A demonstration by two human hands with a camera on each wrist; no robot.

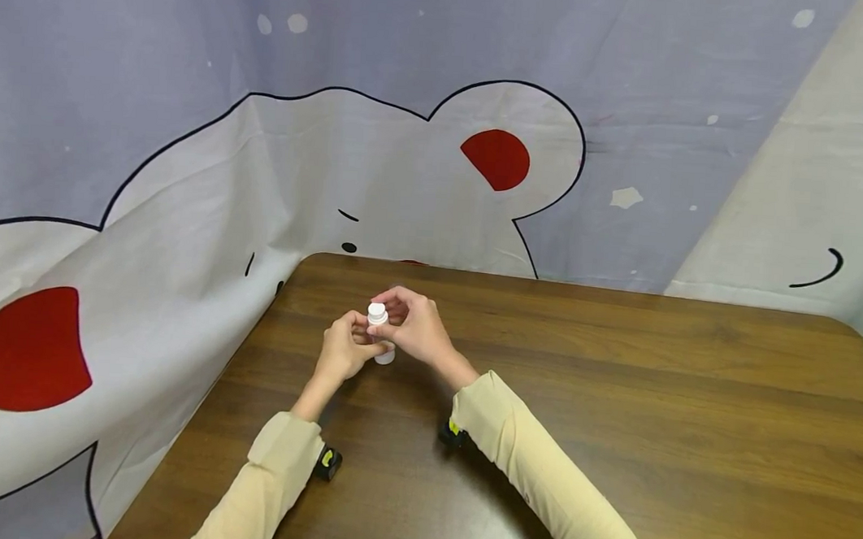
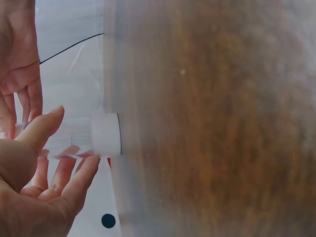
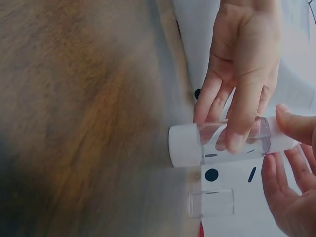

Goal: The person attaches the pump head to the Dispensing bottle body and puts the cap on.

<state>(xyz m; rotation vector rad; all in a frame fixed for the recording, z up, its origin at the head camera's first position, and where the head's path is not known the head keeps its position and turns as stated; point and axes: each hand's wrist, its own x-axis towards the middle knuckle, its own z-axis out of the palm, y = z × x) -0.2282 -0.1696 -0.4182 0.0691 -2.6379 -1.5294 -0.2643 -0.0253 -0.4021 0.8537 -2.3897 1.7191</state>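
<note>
A small clear bottle (image 3: 212,148) stands upright between both hands, with a white base (image 2: 106,134) down close to the tabletop and a white top (image 1: 376,309). My left hand (image 1: 341,351) grips the clear body from the left, its thumb across the front and fingers behind. From the right, my right hand (image 1: 417,327) pinches the white top part between thumb and fingers. Part of the bottle is covered by the hands in the head view. Beside it, a short clear cylinder (image 3: 211,203) like a little cup shows in the right wrist view.
The brown wooden table (image 1: 614,409) reaches far to the right. Along its back and left edges hangs a pale curtain (image 1: 378,169) with cartoon bears. Black wrist devices (image 1: 328,463) sit below both sleeve cuffs, close over the table.
</note>
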